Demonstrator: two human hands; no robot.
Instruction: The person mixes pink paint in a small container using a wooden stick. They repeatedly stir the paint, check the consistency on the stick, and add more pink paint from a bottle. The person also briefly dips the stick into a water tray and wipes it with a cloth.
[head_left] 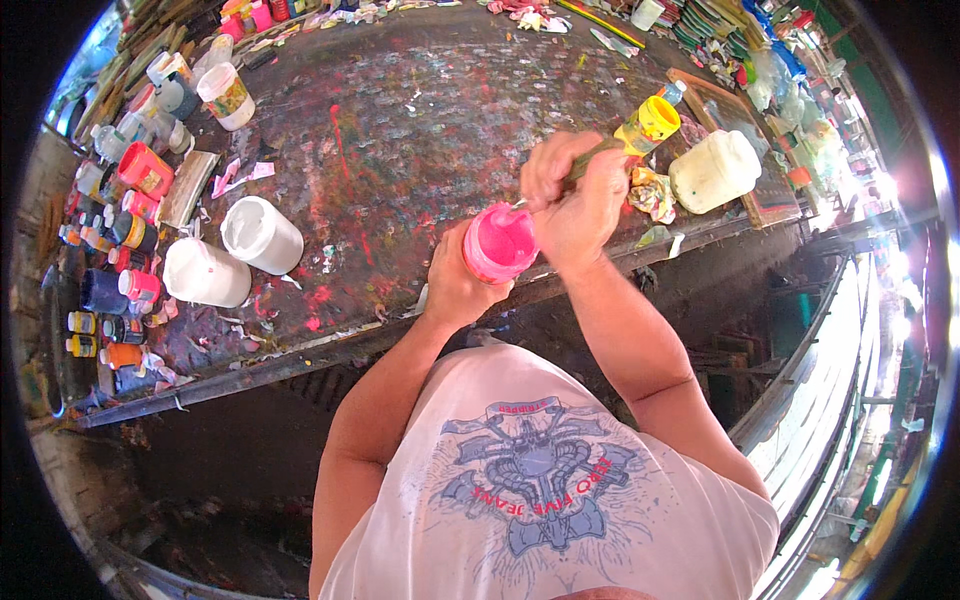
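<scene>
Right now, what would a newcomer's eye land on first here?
The round tub of bright pink paint, cupped from below by the left hand at the table edge, while the right hand pokes a thin stick into it. Behind lies the paint-splattered dark worktable, two white plastic tubs at its left.

From my remote seat I saw a jar of bright pink paint (499,243), its contents glossy pink. The worktable (420,120) was dark, spattered with red, pink and white flecks. Two white tubs (235,255) stood on it, beside a yellow-capped bottle (650,122) and a cream-white jug (714,170). The shirt (540,490) was white with a blue-grey print.
</scene>
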